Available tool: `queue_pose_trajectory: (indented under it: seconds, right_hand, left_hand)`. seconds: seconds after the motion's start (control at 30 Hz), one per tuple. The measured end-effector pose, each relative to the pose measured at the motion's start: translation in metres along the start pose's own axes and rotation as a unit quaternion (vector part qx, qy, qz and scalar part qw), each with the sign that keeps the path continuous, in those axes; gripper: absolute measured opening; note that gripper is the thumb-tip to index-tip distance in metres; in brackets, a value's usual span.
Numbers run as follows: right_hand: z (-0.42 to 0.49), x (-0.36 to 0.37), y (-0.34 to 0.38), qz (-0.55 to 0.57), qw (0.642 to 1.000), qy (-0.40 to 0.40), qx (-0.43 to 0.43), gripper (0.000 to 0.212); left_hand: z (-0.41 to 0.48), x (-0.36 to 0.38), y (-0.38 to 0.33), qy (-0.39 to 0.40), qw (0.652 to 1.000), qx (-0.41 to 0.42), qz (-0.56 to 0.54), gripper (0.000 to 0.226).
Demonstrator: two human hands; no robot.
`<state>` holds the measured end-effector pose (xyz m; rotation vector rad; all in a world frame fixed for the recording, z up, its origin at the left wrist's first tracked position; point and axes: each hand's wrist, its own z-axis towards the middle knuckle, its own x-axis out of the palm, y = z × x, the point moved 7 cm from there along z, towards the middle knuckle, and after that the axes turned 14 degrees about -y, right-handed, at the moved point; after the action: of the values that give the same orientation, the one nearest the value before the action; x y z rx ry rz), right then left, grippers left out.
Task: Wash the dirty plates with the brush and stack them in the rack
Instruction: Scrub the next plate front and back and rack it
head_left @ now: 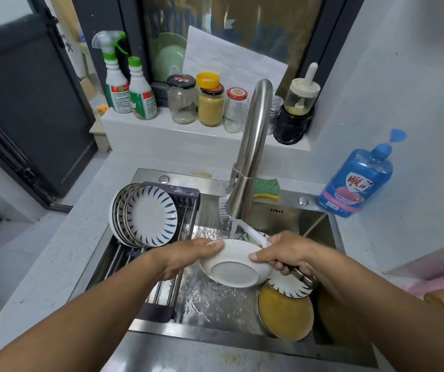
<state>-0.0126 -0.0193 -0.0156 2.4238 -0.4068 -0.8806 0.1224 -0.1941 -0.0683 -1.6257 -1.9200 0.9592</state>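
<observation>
The plate [233, 267] is held in the air over the sink [320, 224], just below the faucet [253, 146]. It is tilted so that its white underside and foot ring face near and its eating face points far, into the running water [233, 226]. The left grip [191, 256] holds the plate's left rim, thumb on the upper edge and fingers hidden behind. The right grip [288, 253] is wrapped round the handle of the brush [254, 234], and its thumb presses the plate's right rim. The brush's long axis runs from near right to far left. The dark handle end sticks out below the right grip, the white shaft crosses above the plate's far rim, and the bristle head sits partly hidden behind the spout. I judge the bristles to be off the plate. The rack [186, 194] spans the left part of the sink, beside the worktop [54, 251], with washed plates [149, 214] standing on edge at its far end. From the held plate the rack lies left and slightly far, so the left grip is the nearer one. I judge the transfer suits that grip alone, with the right thumb released first. More dirty plates [285, 315] lie in the sink, near right, under the right wrist.
</observation>
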Motion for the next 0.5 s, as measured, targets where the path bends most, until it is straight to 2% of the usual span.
queue_pose_trajectory:
  seconds: [0.13, 0.27, 0.33, 0.4, 0.5]
  right_hand:
    - [0.005, -0.004, 0.005, -0.012, 0.999, 0.026, -0.013, 0.037]
    - [0.002, -0.021, 0.022, -0.074, 0.993, -0.017, -0.089, 0.030]
    - [-0.003, -0.036, 0.031, -0.176, 0.969, -0.066, -0.159, 0.034]
    - [-0.011, -0.052, 0.036, -0.265, 0.930, -0.115, -0.228, 0.043]
    - [-0.024, -0.072, 0.040, -0.312, 0.896, -0.149, -0.280, 0.042]
  left_hand:
    - [0.001, -0.003, -0.008, 0.014, 0.996, 0.085, 0.032, 0.050]
    - [0.001, 0.000, -0.018, 0.018, 0.993, 0.115, 0.009, 0.037]
    - [0.001, -0.001, -0.018, 0.015, 0.995, 0.098, -0.022, 0.040]
    - [0.000, -0.006, -0.018, 0.000, 0.996, 0.082, -0.040, 0.040]
    - [-0.001, -0.011, -0.018, -0.014, 0.996, 0.072, -0.044, 0.029]
